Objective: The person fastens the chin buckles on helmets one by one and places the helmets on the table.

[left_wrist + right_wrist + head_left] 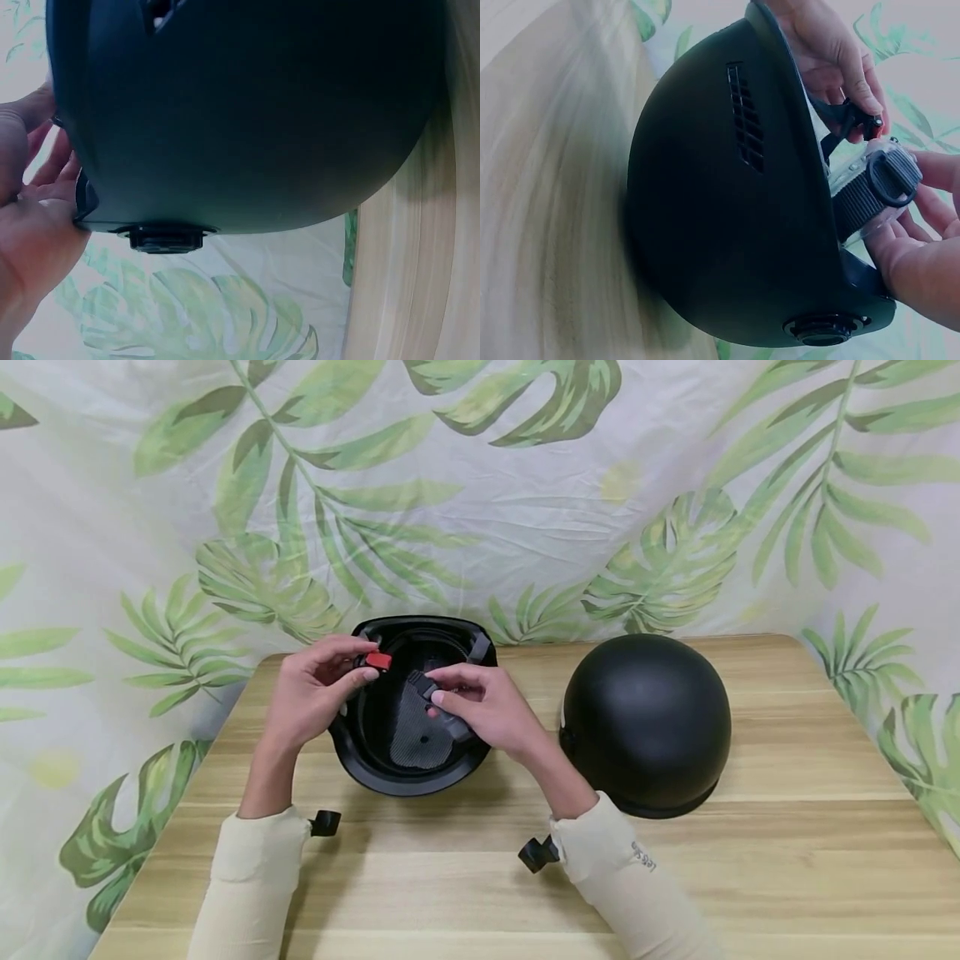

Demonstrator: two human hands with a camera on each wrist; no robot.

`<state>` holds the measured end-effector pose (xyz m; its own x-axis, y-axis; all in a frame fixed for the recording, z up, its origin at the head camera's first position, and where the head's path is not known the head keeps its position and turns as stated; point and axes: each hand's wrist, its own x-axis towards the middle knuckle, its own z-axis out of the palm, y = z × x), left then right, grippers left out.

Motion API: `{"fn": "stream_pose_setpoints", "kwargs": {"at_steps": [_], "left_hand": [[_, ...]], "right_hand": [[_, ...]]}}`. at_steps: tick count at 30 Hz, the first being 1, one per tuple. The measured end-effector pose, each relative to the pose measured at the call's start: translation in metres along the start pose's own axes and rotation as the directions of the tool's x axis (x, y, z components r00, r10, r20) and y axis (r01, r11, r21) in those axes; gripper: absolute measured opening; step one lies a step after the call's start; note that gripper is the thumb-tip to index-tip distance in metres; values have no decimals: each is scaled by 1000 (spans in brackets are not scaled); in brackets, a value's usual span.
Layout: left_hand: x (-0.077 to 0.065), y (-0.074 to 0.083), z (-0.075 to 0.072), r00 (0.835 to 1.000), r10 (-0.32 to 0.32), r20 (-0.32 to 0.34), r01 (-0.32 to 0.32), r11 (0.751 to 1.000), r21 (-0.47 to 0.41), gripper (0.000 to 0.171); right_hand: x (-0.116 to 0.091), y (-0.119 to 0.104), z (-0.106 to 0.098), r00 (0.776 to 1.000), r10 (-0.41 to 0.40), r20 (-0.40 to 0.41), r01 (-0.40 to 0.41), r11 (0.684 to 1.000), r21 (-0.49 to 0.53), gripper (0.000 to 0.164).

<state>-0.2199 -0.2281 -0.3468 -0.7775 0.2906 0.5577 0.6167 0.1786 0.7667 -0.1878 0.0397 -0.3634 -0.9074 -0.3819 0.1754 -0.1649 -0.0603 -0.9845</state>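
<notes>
A black helmet point(411, 785) lies upside down on the wooden table, its padded inside facing up. Over its left rim my left hand point(311, 689) pinches a red-and-black buckle half point(378, 661) between thumb and fingers. My right hand point(483, 702) pinches the black buckle half point(424, 684) on a grey chin strap, above the right part of the opening. A gap separates the two buckle halves. In the right wrist view, ribbed webbing point(859, 204) with a black ring rises past the rim beside the right fingers. The helmet's shell point(247, 120) hides part of the left hand in the left wrist view.
A second black helmet point(647, 722) stands dome up to the right, close to my right forearm. Both helmets rest on the wooden table point(450, 877). Behind it hangs a leaf-patterned cloth point(525, 485). Small black mounts point(325, 823) stick out from both sleeve cuffs.
</notes>
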Motion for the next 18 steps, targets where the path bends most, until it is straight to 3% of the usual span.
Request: {"fn": "stream_pose_setpoints", "kwargs": {"at_steps": [6, 18], "left_hand": [[0, 0, 3, 1000, -8, 21, 6, 998, 55, 28], [0, -3, 3, 999, -27, 42, 26, 1000, 14, 25]], "right_hand": [[1, 0, 3, 1000, 14, -7, -14, 1000, -6, 29], [18, -10, -2, 1000, 12, 23, -12, 1000, -19, 27]]}}
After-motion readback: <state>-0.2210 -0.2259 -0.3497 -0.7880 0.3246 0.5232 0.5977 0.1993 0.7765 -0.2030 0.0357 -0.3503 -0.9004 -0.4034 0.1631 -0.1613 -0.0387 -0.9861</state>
